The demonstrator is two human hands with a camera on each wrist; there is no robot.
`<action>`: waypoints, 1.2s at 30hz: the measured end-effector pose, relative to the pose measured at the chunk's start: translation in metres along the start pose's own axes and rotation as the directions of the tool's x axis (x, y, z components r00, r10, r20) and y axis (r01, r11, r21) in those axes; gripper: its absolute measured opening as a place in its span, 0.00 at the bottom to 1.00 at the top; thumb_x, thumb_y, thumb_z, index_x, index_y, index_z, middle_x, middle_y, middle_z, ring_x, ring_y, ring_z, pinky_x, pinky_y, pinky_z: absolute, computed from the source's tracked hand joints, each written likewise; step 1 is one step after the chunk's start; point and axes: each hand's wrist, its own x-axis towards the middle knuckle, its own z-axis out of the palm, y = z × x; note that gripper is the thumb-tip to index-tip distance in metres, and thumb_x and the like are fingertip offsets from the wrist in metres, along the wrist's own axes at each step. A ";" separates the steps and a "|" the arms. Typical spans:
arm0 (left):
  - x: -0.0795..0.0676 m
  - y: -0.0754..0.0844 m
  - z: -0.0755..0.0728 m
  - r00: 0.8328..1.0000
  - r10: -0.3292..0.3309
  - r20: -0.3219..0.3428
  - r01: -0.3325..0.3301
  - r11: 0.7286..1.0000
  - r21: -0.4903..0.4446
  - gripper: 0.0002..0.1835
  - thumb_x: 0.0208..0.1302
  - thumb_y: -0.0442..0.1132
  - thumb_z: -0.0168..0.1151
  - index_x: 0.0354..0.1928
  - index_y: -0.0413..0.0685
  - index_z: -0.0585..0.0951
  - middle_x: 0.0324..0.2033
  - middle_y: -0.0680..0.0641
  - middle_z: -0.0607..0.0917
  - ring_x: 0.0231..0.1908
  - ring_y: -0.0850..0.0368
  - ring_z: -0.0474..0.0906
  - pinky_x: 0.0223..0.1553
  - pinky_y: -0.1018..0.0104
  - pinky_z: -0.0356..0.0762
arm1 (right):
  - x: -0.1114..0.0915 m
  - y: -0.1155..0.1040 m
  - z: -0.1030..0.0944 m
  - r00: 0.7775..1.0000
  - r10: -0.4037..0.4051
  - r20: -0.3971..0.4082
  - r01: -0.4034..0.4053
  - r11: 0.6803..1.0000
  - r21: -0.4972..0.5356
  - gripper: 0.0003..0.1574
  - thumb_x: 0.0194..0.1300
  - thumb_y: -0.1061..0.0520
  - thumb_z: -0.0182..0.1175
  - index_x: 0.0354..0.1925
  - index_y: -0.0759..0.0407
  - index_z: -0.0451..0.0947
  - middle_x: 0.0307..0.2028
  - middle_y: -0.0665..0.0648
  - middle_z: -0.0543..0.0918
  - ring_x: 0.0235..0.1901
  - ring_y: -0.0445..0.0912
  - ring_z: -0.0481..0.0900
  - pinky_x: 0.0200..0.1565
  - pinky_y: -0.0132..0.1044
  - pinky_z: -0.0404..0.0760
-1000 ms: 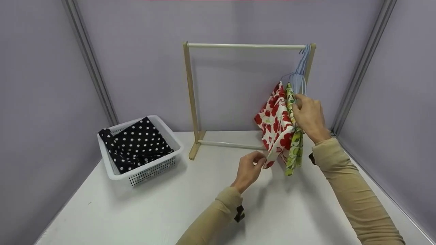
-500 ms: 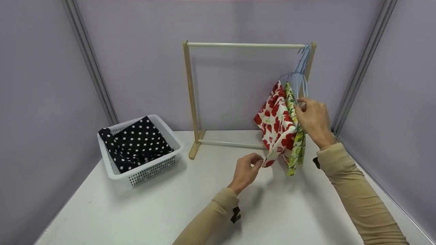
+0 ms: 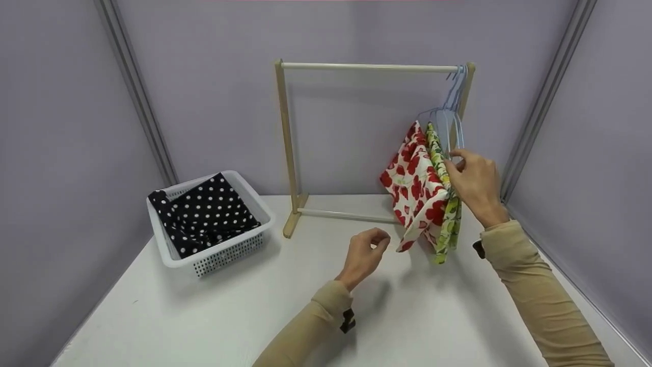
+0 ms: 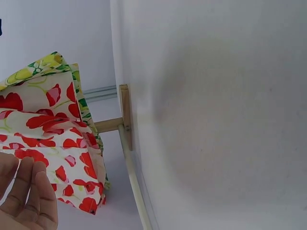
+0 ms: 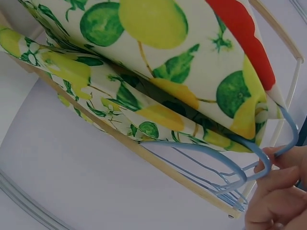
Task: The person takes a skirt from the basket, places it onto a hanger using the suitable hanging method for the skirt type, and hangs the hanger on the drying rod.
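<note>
In the head view, my right hand [image 3: 477, 181] is at the right side of the rack, beside the hung cloths. The right wrist view shows its thumb and finger pinching the rounded end of a light blue hanger [image 5: 265, 162]. A lemon-print cloth [image 5: 153, 28] drapes over the hangers there. Nearer the middle of the rack hangs a white cloth with red flowers [image 3: 411, 178], its lower corner pointing down. My left hand [image 3: 362, 257] hovers left of that corner, fingers loosely bent with nothing in them. In the left wrist view, its fingers [image 4: 45, 196] overlap the flowered cloth.
The wooden rack [image 3: 286, 137] stands on the white table [image 3: 204, 321], its hangers bunched at the right end of the top rail [image 3: 367, 67]. On the left, a white basket [image 3: 229, 252] holds a black polka-dot cloth [image 3: 211, 209]. Grey walls [image 3: 586, 127] enclose the table.
My left hand has let go of the flowered cloth's lower corner and drawn back to the left. My right hand has shifted slightly right and down, and the cloths' lower ends have swung right.
</note>
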 end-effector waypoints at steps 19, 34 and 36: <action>-0.008 -0.012 -0.024 0.999 -0.016 0.035 0.016 1.000 0.005 0.04 0.61 0.37 0.58 0.33 0.52 0.81 0.29 0.57 0.81 0.30 0.67 0.76 0.32 0.73 0.74 | -0.009 0.008 -0.005 0.994 -0.048 -0.097 0.052 0.998 0.036 0.15 0.61 0.51 0.57 0.38 0.60 0.82 0.22 0.56 0.81 0.19 0.46 0.73 0.21 0.38 0.65; -0.008 -0.026 -0.054 0.995 -0.031 0.091 0.031 1.000 0.004 0.04 0.61 0.35 0.57 0.33 0.50 0.81 0.24 0.54 0.81 0.25 0.65 0.78 0.27 0.71 0.76 | -0.014 0.025 -0.004 0.989 0.014 -0.146 0.005 0.991 0.132 0.14 0.66 0.55 0.50 0.38 0.65 0.75 0.25 0.61 0.75 0.25 0.50 0.70 0.30 0.42 0.64; -0.008 -0.028 -0.059 0.995 -0.029 0.096 0.027 1.000 0.015 0.05 0.62 0.35 0.56 0.34 0.50 0.81 0.24 0.54 0.82 0.25 0.64 0.78 0.27 0.71 0.76 | -0.017 0.029 -0.003 0.992 0.033 -0.125 -0.015 0.990 0.142 0.14 0.67 0.56 0.48 0.39 0.66 0.74 0.27 0.62 0.76 0.27 0.51 0.71 0.32 0.43 0.65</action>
